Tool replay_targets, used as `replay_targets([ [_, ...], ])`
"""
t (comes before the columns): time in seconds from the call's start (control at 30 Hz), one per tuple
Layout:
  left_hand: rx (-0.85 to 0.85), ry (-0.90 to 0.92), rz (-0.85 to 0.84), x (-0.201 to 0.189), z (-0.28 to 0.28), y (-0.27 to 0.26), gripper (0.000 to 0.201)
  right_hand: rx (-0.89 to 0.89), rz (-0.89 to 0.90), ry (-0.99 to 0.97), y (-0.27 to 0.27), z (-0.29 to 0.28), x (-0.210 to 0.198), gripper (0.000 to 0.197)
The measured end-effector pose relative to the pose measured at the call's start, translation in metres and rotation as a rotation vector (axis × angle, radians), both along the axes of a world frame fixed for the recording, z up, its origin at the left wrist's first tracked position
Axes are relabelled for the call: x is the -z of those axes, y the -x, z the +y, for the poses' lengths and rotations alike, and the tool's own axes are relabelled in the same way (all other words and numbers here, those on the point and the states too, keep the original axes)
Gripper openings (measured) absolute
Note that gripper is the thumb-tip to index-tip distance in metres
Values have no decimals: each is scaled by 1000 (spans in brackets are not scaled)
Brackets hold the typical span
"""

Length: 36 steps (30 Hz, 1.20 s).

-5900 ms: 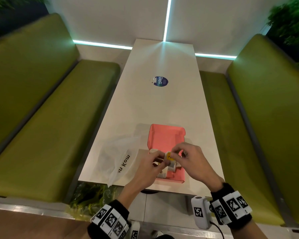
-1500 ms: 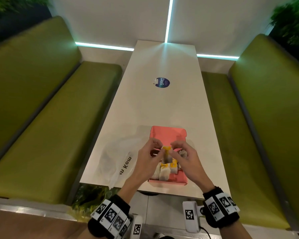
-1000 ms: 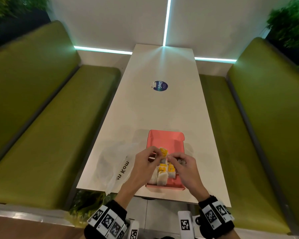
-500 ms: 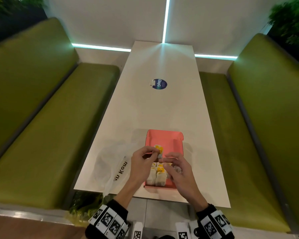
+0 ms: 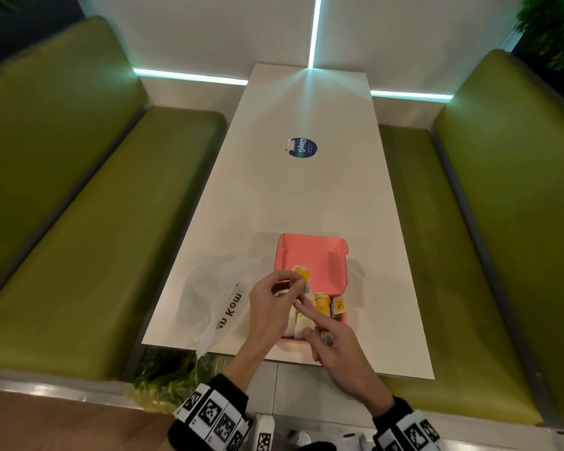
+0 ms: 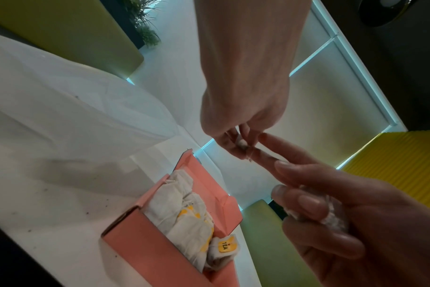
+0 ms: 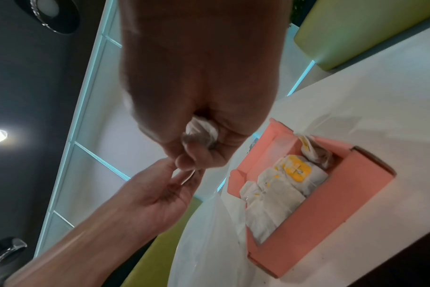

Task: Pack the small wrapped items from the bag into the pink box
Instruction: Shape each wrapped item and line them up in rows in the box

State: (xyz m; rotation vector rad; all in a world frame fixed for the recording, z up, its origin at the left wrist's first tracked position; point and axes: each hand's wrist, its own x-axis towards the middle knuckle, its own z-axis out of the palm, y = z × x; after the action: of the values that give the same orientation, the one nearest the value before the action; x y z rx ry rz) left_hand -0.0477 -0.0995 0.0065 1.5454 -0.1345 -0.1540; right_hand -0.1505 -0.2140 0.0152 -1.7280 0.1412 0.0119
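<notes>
The open pink box point(image 5: 310, 255) stands near the table's front edge, its lid raised at the far side. Several white tea bags with yellow tags point(image 5: 323, 305) lie in its near half, also seen as tea bags point(image 6: 184, 213) and tea bags point(image 7: 277, 192). Above the box my left hand point(image 5: 295, 284) pinches one more tea bag point(image 5: 302, 275) by its top. My right hand point(image 5: 321, 335) hovers over the box's near end, index finger stretched toward the left hand, its other fingers curled round a crumpled clear wrapper point(image 7: 200, 132). The white plastic bag point(image 5: 215, 301) lies left of the box.
The white table point(image 5: 306, 196) runs away from me, with a round blue sticker point(image 5: 302, 148) at its middle. Green benches point(image 5: 95, 222) flank both long sides. Leafy greens in a bag point(image 5: 163, 375) sit below the table's near left corner.
Both hands worked at one tea bag over the box. My right hand has now drawn back toward me with the wrapper, and the left hand keeps the tea bag.
</notes>
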Motion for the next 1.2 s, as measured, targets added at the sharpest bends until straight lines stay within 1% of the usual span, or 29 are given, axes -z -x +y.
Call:
replay_targets([
  [0.13,-24,15,-22,2,4,1,6,-75,21,57,4,-17,-10,41],
  [0.2,5,26,-37,1,7,1,8,5,10,65,-1,-24,-15,33],
  [0.27,68,34,-63,-1,8,4,11,146,-21,113,-13,-33,-18,26],
  [0.3,101,35,-72,-2,7,6,12,176,-27,146,-20,-36,-19,22],
  [0.33,132,36,-80,-2,7,9,13,161,-22,180,-27,-39,-22,21],
  [0.4,195,34,-76,-2,6,15,14,64,-7,290,-36,-41,-29,17],
  [0.47,251,18,-54,2,7,21,15,-11,-6,383,-41,-40,-34,6],
  [0.53,282,-12,-57,7,10,23,16,-38,-11,454,-43,-41,-38,7],
  [0.6,284,-41,-69,11,12,25,18,-54,-12,509,-44,-44,-42,7],
  [0.73,250,-35,-56,9,9,26,17,-78,-52,578,-45,-44,-49,7],
  [0.83,278,-61,-52,11,6,27,21,-103,-28,627,-43,-46,-50,7],
  [0.93,317,-146,-49,18,6,30,29,-150,10,743,-41,-52,-46,9],
  [1.03,386,-335,-91,34,10,34,31,-218,88,891,-38,-58,-38,12],
  [1.1,440,-497,-180,45,12,38,28,-281,147,987,-38,-61,-27,11],
  [1.2,527,-782,-393,58,11,44,29,-363,248,1060,-43,-62,-8,7],
])
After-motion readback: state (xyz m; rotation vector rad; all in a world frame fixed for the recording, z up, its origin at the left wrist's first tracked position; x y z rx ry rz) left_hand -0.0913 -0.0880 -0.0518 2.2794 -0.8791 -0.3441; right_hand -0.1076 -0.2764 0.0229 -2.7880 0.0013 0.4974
